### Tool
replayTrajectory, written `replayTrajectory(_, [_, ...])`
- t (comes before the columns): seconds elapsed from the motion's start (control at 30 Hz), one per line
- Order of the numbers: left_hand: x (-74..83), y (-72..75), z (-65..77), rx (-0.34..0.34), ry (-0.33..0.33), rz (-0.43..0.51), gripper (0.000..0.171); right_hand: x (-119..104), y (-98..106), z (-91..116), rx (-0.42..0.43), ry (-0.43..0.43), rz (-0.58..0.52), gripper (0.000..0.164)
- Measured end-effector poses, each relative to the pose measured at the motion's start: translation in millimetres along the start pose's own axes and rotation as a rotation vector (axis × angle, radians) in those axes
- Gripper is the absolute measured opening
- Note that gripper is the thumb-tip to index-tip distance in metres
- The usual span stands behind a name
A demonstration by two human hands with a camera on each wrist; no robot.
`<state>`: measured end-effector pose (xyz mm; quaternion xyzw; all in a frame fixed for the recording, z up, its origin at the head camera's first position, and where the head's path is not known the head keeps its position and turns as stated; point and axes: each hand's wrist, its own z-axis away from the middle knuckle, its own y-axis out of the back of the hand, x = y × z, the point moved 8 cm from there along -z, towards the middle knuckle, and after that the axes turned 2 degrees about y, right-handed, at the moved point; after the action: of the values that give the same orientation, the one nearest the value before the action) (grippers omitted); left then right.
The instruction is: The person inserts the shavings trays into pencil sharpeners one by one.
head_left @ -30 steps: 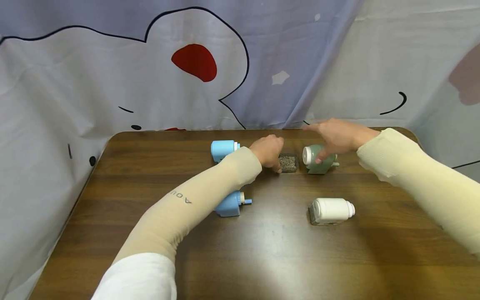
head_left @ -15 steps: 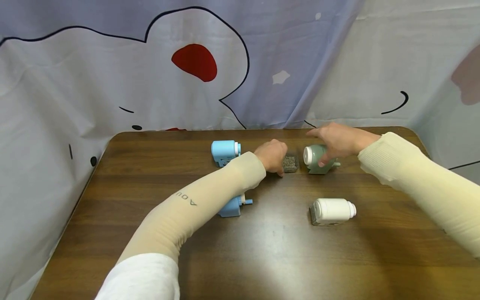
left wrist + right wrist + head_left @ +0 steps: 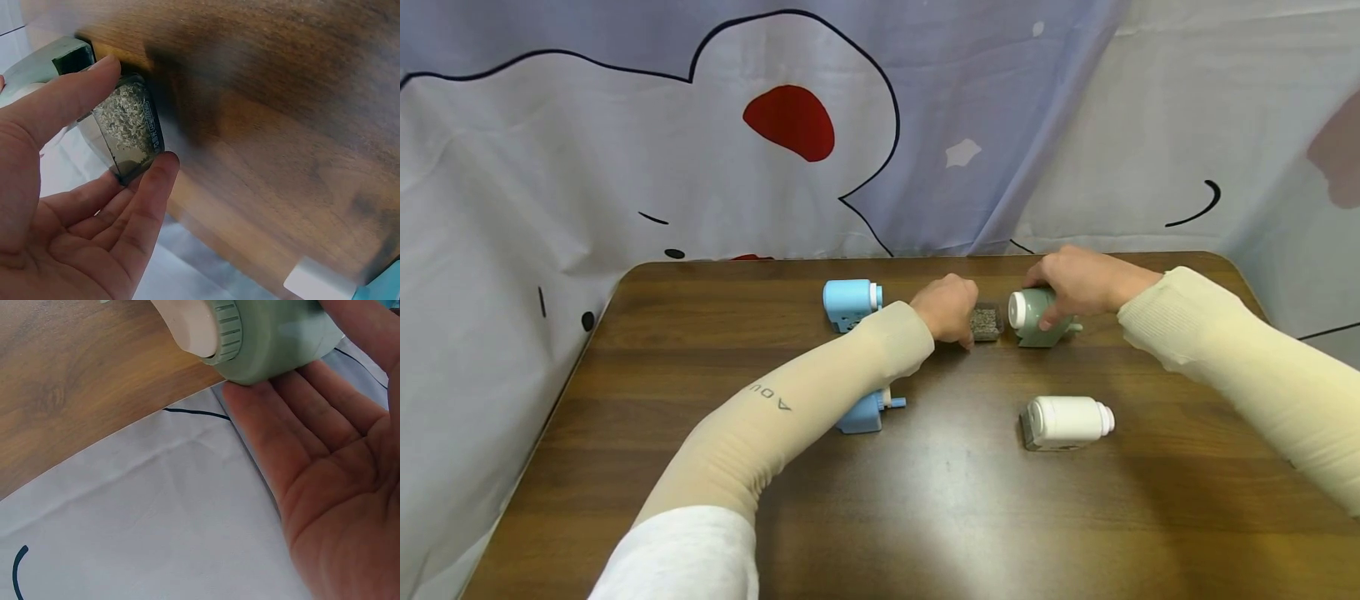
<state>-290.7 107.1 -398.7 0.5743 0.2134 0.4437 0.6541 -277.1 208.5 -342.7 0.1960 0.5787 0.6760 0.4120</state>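
Note:
A small clear box [image 3: 987,322] of pale dried flakes sits near the back of the table. My left hand [image 3: 946,308] holds it from the left. The left wrist view has the thumb on one side of the box [image 3: 128,122] and the fingers on the opposite side. Just right of it lies a green bottle [image 3: 1036,327] with a round white end facing left. My right hand [image 3: 1082,282] grips it from above, thumb on the near side and fingers behind. In the right wrist view the green bottle [image 3: 275,337] shows a ridged collar and pale spout, fingers against its side.
A light blue bottle [image 3: 847,302] lies behind my left sleeve. Nearer, a blue bottle [image 3: 861,415] with a thin nozzle is partly covered by that sleeve. A white bottle [image 3: 1066,422] lies at the right. A patterned curtain [image 3: 662,167] hangs behind the wooden table [image 3: 970,517].
My left hand has moved right, and the clear box has shifted slightly right towards the green bottle. My right hand has come down, its fingers now closed in around the green bottle.

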Motion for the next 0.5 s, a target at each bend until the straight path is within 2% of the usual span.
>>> replayTrajectory(0.17, [4.5, -0.4, 0.2, -0.003, -0.017, 0.011, 0.033, 0, 1, 1, 0.01, 0.009, -0.005, 0.045])
replayTrajectory(0.5, [11.6, -0.2, -1.1, 0.004, -0.007, 0.011, 0.033, -2, 2, 0, 0.021, 0.02, 0.001, 0.044])
